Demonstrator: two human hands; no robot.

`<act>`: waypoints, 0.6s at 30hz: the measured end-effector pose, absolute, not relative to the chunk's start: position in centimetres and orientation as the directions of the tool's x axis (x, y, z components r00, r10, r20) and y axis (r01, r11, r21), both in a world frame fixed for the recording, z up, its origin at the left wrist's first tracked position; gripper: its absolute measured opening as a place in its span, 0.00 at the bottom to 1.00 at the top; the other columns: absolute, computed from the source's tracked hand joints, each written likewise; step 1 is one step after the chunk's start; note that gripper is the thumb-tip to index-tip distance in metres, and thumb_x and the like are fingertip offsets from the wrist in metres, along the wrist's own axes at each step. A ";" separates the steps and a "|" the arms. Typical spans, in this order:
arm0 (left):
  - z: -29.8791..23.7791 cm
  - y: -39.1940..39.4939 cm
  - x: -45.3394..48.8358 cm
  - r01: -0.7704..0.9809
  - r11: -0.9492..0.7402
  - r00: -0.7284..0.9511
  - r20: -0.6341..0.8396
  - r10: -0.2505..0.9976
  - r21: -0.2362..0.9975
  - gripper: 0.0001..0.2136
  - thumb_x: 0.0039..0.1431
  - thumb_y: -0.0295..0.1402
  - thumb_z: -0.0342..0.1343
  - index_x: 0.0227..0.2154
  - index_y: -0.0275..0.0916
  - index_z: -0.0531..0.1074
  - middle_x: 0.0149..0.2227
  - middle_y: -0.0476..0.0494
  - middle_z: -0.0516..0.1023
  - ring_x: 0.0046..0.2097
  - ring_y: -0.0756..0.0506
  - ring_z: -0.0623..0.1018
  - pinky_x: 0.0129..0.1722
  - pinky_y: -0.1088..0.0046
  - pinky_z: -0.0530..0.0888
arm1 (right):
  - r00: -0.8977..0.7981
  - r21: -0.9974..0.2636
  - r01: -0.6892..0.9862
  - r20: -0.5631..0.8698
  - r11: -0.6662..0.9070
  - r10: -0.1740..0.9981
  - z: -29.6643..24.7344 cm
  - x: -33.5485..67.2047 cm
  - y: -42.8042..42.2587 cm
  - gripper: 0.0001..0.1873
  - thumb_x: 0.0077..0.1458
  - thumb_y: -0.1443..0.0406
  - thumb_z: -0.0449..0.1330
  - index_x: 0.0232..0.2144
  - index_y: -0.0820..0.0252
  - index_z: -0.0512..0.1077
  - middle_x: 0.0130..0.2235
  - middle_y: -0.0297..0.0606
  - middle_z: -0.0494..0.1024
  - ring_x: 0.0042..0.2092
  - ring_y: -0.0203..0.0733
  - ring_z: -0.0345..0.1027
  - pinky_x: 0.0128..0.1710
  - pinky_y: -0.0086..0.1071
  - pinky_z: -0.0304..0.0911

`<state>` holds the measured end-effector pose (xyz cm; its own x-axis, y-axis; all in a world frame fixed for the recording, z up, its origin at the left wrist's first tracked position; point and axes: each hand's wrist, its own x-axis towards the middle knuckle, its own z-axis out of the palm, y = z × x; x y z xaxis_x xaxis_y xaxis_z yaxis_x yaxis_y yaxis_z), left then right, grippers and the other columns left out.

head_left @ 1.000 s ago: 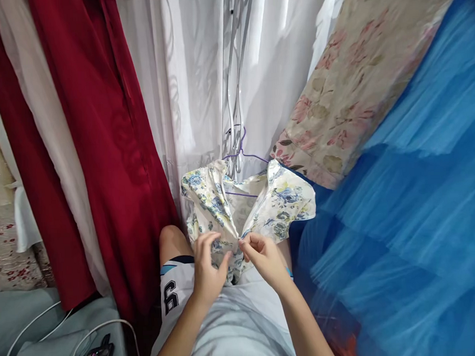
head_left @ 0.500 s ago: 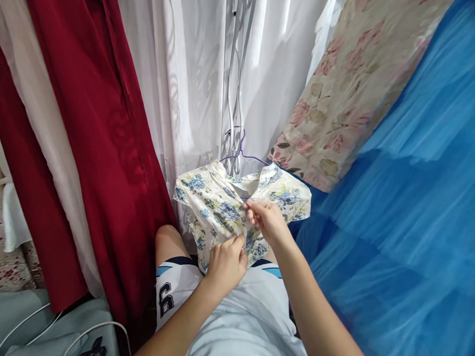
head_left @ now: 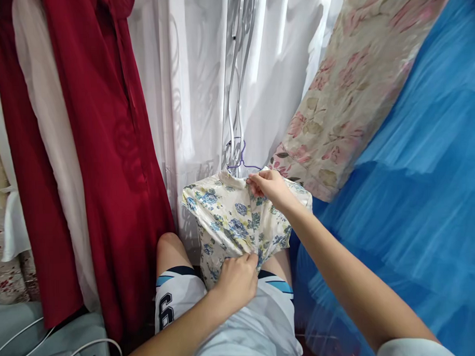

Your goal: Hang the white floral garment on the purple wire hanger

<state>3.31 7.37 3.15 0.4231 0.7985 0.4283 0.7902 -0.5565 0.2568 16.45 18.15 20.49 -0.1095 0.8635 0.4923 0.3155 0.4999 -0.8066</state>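
Observation:
A small white dress with blue and yellow flowers hangs on a purple wire hanger in front of my knees. My left hand is closed on the dress's lower part, pinching the cloth. My right hand is higher up, fingers pinched on the closure at the neckline. The front of the dress is closed between my two hands. Only the hanger's hook and a bit of shoulder wire show above the collar.
White sheer curtains and silver ribbons hang behind the dress. Red fabric hangs at left, a floral cushion and blue tulle at right. White cables lie at lower left. My legs wear white shorts.
My right hand has travelled up the dress front from mid-chest to the neckline, and the open front has closed. My left hand has stayed low, gripping the fabric.

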 end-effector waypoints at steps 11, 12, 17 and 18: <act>16.6 15.7 -0.4 0.544 -0.759 0.159 0.844 0.512 0.358 0.17 0.67 0.34 0.49 0.57 0.45 0.66 0.37 0.47 0.77 0.36 0.47 0.75 0.37 0.73 0.69 | -0.020 -0.650 0.391 0.702 0.652 0.712 16.7 16.0 16.5 0.20 0.63 0.54 0.53 0.24 0.60 0.69 0.17 0.34 0.71 0.20 0.37 0.64 0.25 0.30 0.58; 17.5 16.4 -0.4 0.552 -0.772 0.218 0.840 0.497 0.314 0.13 0.66 0.34 0.50 0.52 0.44 0.70 0.36 0.47 0.77 0.36 0.47 0.75 0.36 0.72 0.69 | -0.009 -0.656 0.362 0.708 0.662 0.706 16.5 15.9 16.5 0.19 0.62 0.54 0.54 0.25 0.60 0.68 0.18 0.34 0.72 0.21 0.37 0.64 0.26 0.30 0.58; 18.1 17.9 0.5 0.545 -0.801 0.294 0.839 0.458 0.246 0.10 0.67 0.33 0.48 0.32 0.39 0.71 0.32 0.46 0.77 0.33 0.47 0.74 0.34 0.72 0.67 | 0.001 -0.620 0.238 0.770 0.748 0.638 15.1 15.5 17.1 0.16 0.60 0.55 0.57 0.26 0.59 0.69 0.21 0.33 0.71 0.23 0.36 0.63 0.25 0.30 0.57; 18.0 17.9 0.7 0.539 -0.801 0.264 0.851 0.454 0.261 0.10 0.67 0.33 0.48 0.32 0.39 0.71 0.31 0.46 0.76 0.33 0.47 0.74 0.33 0.72 0.67 | -0.020 -0.625 0.203 0.767 0.754 0.641 14.8 15.4 17.2 0.16 0.60 0.55 0.58 0.27 0.60 0.69 0.21 0.33 0.71 0.23 0.36 0.62 0.25 0.30 0.57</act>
